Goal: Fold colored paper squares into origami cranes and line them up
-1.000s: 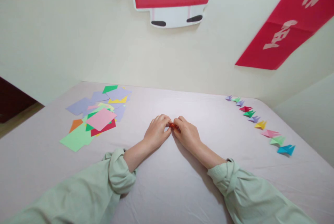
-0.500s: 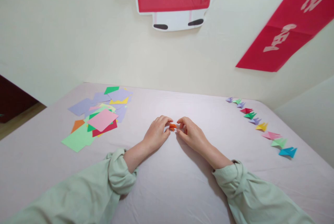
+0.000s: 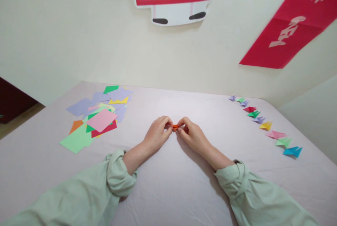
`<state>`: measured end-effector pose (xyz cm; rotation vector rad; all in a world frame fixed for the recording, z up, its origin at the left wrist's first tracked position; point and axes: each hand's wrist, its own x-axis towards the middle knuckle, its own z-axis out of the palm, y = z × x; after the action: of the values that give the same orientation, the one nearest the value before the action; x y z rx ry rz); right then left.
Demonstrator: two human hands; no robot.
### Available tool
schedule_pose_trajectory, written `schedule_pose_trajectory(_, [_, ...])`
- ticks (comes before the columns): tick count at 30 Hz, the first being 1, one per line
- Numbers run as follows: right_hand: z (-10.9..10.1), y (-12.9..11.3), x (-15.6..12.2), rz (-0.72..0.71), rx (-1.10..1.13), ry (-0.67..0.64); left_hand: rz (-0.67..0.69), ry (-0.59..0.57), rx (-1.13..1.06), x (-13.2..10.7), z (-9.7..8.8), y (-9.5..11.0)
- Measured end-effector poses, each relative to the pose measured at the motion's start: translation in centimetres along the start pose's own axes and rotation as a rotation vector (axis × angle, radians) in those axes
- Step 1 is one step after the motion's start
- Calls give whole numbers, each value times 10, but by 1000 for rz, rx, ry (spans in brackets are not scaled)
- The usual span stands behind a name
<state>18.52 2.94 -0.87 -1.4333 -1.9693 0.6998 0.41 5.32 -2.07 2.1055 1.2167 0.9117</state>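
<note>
Working remotely through the head camera, I watched a left hand and a right hand pinch a small piece of orange folded paper by its opposite ends, thumbs below and fingers above, low over the pale cloth at mid-table. So small a fold called, in my judgement, for light, level pressure from both fingertips, with its ends lined up before any crease was pressed. To the left, well apart, loose coloured sheets overlapped in a heap; to the right, a slanting row of folded paper figures ran near the table's right edge. Cloth stretched between the hands and both groups, room enough for the elbows, I judged; beyond the far edge rose the wall.
</note>
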Motion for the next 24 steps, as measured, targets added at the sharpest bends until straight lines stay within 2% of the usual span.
schedule_pose_trajectory(6, [0,-1,0,4,14,-2,87,-18,121,-2,-3,6])
schedule_pose_trajectory(10, [1,2,1,1,-6,-1,89,-16,213,-1,-2,10])
schedule_pose_trajectory(18, [4,-4,4,10,-172,7,63,-11,27,5,3,7])
schedule_pose_trajectory(24, [1,-8,4,23,-132,-15,56,-8,24,5,4,4])
